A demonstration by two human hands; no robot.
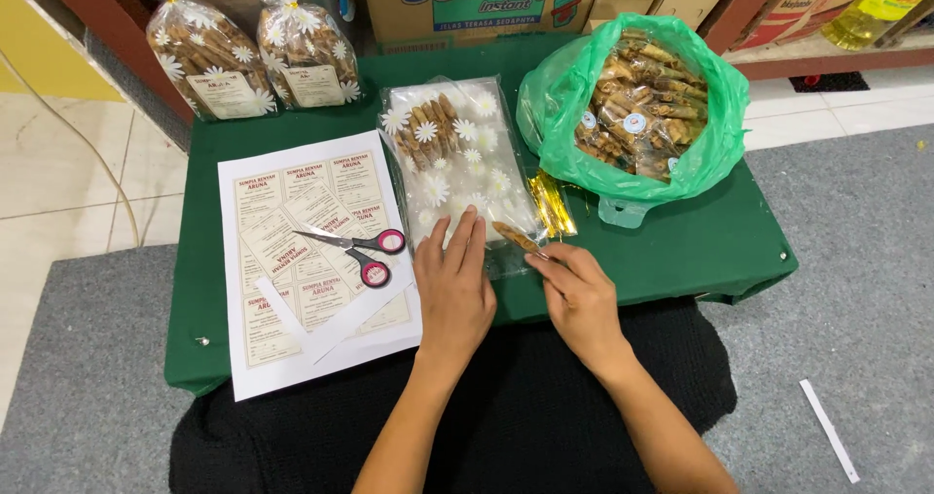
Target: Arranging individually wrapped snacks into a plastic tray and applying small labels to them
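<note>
A clear daisy-print bag (457,163) lies flat on the green table (681,251), with several brown snack sticks (428,129) at its far end. My left hand (452,285) rests flat on the bag's near, open end, fingers together. My right hand (576,285) pinches one brown snack stick (514,236) at the bag's mouth. A green plastic bag (637,105) full of the same sticks stands open at the right.
A white sheet of printed labels (306,261) lies at the left with red-handled scissors (360,251) on it. Two filled, tied daisy bags (253,56) stand at the back left. Gold twist ties (552,202) lie beside the flat bag. Cardboard boxes (486,3) stand behind.
</note>
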